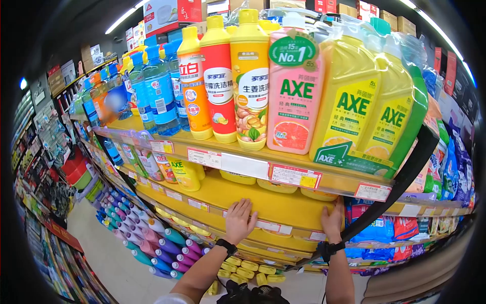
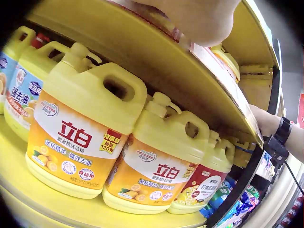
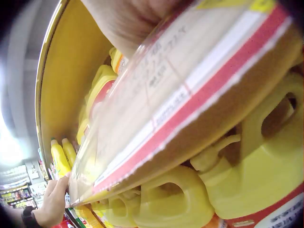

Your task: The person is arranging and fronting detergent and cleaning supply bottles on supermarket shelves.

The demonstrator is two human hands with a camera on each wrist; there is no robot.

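Note:
My left hand [image 1: 240, 220] rests with its fingers extended on the front edge of a yellow shelf [image 1: 283, 202], thumb spread apart. Toward that shelf's right end, my right hand [image 1: 332, 220] lies on the edge, fingers pointing inward. Neither hand is seen holding a product. Left of the hands on this shelf is a yellow AXE bottle [image 1: 185, 175]; large yellow containers behind are partly covered by the shelf above. The left wrist view shows the heel of the left hand [image 2: 199, 21] above big yellow jugs [image 2: 78, 128]. A price strip [image 3: 156, 90] runs beneath the right hand [image 3: 128, 19].
Upright detergent bottles [image 1: 250, 81] crowd the upper shelf, which has a price rail [image 1: 243, 164]. A black shelf post [image 1: 400, 190] slants beside the right hand. Colourful bottles [image 1: 147, 230] stand on the floor at left, and yellow items [image 1: 245, 271] lie low near the body.

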